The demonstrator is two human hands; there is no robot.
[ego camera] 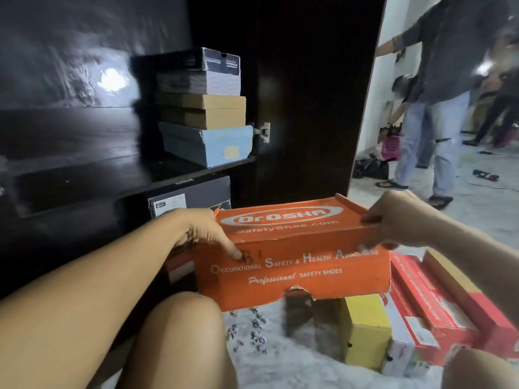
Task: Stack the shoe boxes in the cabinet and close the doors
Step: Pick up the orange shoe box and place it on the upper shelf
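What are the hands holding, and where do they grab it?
The orange shoe box: left hand at its left end, right hand at its right end.

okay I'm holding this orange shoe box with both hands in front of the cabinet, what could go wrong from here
The orange box has a torn bottom edge, so it might sag or rip further in your left hand and right hand. The upper stack already leans unevenly; bumping it could topple it. The open door stands close beside your path.
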